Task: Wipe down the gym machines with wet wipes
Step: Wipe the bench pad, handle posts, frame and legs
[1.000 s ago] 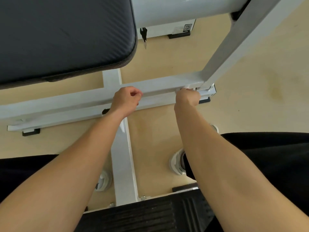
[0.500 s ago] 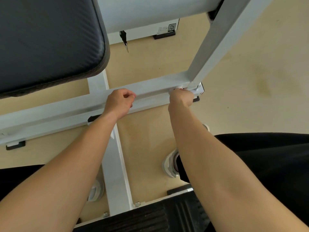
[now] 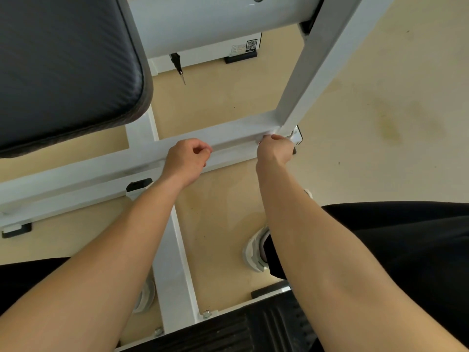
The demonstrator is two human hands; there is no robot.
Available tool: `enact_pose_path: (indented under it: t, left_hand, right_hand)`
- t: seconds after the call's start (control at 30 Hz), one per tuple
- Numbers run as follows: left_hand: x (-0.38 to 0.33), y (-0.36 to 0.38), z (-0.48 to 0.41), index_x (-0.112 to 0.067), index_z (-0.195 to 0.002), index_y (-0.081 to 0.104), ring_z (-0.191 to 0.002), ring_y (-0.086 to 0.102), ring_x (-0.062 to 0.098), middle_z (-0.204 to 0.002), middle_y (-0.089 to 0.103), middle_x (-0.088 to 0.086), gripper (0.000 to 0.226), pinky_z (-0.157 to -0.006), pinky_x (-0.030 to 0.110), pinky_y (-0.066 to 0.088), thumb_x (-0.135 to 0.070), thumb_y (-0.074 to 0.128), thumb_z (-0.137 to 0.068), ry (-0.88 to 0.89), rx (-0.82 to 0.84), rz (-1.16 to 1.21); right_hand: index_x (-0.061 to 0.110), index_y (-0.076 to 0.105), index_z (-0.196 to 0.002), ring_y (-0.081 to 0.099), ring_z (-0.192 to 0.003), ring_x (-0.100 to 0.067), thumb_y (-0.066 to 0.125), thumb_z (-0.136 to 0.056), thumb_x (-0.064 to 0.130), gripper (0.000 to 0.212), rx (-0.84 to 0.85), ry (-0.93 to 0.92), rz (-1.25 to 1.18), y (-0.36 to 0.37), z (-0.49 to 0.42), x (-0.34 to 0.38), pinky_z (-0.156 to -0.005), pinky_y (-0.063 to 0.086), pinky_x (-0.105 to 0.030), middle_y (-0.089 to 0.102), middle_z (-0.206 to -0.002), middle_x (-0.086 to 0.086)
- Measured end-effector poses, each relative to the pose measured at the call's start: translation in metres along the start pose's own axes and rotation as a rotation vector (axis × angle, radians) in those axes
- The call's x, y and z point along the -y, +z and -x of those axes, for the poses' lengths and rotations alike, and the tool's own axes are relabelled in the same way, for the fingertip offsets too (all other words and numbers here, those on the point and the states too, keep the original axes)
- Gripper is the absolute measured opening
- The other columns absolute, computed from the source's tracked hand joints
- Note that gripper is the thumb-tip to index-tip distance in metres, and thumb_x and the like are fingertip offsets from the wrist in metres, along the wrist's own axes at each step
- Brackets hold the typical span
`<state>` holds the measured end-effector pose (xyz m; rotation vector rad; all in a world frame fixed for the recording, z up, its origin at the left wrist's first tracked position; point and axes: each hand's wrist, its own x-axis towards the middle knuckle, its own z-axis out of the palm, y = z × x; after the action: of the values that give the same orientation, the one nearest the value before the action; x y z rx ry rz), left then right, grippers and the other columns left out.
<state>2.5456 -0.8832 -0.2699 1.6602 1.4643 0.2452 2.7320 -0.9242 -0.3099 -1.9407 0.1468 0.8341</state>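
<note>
- Reaching down past the black pad (image 3: pixel 63 67), the person works on the low white bar (image 3: pixel 233 138) of the machine frame, close to the floor (image 3: pixel 380 97).
- The right hand (image 3: pixel 275 149) is curled tight at the corner where the bar meets the slanted post (image 3: pixel 304 80). A scrap of white wipe (image 3: pixel 264 137) shows at its fingertips, pushed into that joint, probably because grime gathers in such corners.
- The left hand (image 3: pixel 187 160) sits on the same bar nearer the middle, fingers curled and thumb against forefinger. Whether it pinches anything I cannot tell. It looks like a brace for the long lean forward.
- Both arms are stretched out, and the hands are well apart along the bar.
- Judging by this, the lower frame is the part in hand, and the stretch of bar between the hands likely needs wiping next.
</note>
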Motion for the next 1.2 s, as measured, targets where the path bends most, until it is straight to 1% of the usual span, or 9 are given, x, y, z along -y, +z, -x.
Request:
enact_pose_path:
  t: [0.23,0.37,0.47,0.57,0.67,0.8,0.93,1.1,1.2]
  left_hand:
    - [0.008,-0.011,0.012,-0.025,-0.098,0.072,-0.082,0.068,0.010,-0.094,0.070,-0.009,0.015,-0.066,0.018,0.045,-0.023,0.057,-0.098,0.002,-0.009,-0.036]
    - [0.018,-0.020,0.024,-0.027,-0.095,0.071,-0.083,0.068,0.011,-0.093,0.071,-0.009,0.014,-0.072,0.022,0.050,-0.022,0.058,-0.098,-0.022,-0.019,-0.018]
    - [0.028,-0.030,0.035,-0.026,-0.096,0.072,-0.082,0.069,0.011,-0.091,0.071,-0.009,0.014,-0.068,0.021,0.048,-0.023,0.059,-0.097,-0.041,-0.037,0.008]
    - [0.040,-0.042,0.046,-0.028,-0.092,0.071,-0.080,0.070,0.012,-0.088,0.071,-0.010,0.012,-0.065,0.022,0.047,-0.022,0.061,-0.095,-0.075,-0.094,0.062]
    - [0.055,-0.055,0.059,-0.028,-0.103,0.067,-0.082,0.071,0.017,-0.092,0.069,-0.010,0.013,-0.064,0.023,0.049,-0.020,0.060,-0.094,-0.129,-0.173,0.108]
    - [0.070,-0.068,0.084,-0.040,-0.129,0.057,-0.098,0.065,0.016,-0.111,0.065,-0.012,0.043,-0.080,0.031,0.053,-0.018,0.064,-0.092,-0.098,-0.118,0.131]
    - [0.080,-0.069,0.104,-0.027,-0.099,0.071,-0.082,0.067,0.009,-0.097,0.072,-0.008,0.011,-0.073,0.027,0.051,-0.021,0.072,-0.090,-0.089,-0.164,0.188]
    - [0.096,-0.070,0.122,-0.021,-0.110,0.066,-0.074,0.067,0.010,-0.094,0.072,-0.003,0.028,-0.063,0.023,0.050,-0.025,0.078,-0.086,-0.143,-0.121,0.305]
    - [0.109,-0.073,0.122,-0.022,-0.096,0.063,-0.065,0.063,0.011,-0.082,0.069,-0.001,0.017,-0.063,0.025,0.048,-0.017,0.077,-0.087,-0.177,-0.096,0.289]
  right_hand:
    - [0.017,0.071,-0.089,0.068,-0.090,-0.024,0.060,-0.096,0.017,0.013,-0.080,-0.064,-0.010,-0.004,-0.002,0.004,-0.082,0.055,-0.030,0.066,-0.082,0.001]
    - [0.012,0.072,-0.100,0.066,-0.090,-0.023,0.059,-0.097,0.017,0.014,-0.054,-0.075,0.030,0.003,0.008,0.003,-0.082,0.054,-0.030,0.066,-0.090,-0.005]
    - [0.009,0.075,-0.102,0.065,-0.082,-0.021,0.062,-0.095,0.017,0.017,0.089,-0.092,0.119,0.023,0.036,-0.013,-0.070,0.050,-0.026,0.070,-0.089,-0.004]
    - [0.014,0.073,-0.073,0.071,-0.073,-0.023,0.063,-0.091,0.020,0.021,0.284,-0.172,0.158,0.044,0.071,-0.033,-0.063,0.053,-0.030,0.072,-0.070,-0.002]
    - [0.015,0.068,-0.063,0.067,-0.065,-0.020,0.065,-0.092,0.018,0.029,0.482,-0.286,0.206,0.051,0.104,-0.043,-0.064,0.057,-0.034,0.064,-0.059,0.002]
    - [0.009,0.070,-0.075,0.070,-0.070,-0.019,0.073,-0.086,0.008,0.012,0.736,-0.343,0.260,0.045,0.132,-0.045,-0.078,0.063,-0.038,0.069,-0.070,-0.002]
    - [-0.012,0.067,-0.095,0.068,-0.072,-0.020,0.077,-0.085,0.002,0.020,0.898,-0.330,0.271,0.034,0.150,-0.045,-0.076,0.062,-0.032,0.067,-0.080,-0.012]
    - [-0.001,0.066,-0.088,0.070,-0.075,-0.022,0.077,-0.085,0.002,0.012,1.012,-0.301,0.357,0.034,0.162,-0.057,-0.078,0.062,-0.035,0.066,-0.078,-0.008]
    - [0.006,0.064,-0.082,0.067,-0.070,-0.019,0.077,-0.085,0.006,0.013,1.060,-0.326,0.457,0.042,0.163,-0.066,-0.076,0.062,-0.034,0.064,-0.073,-0.005]
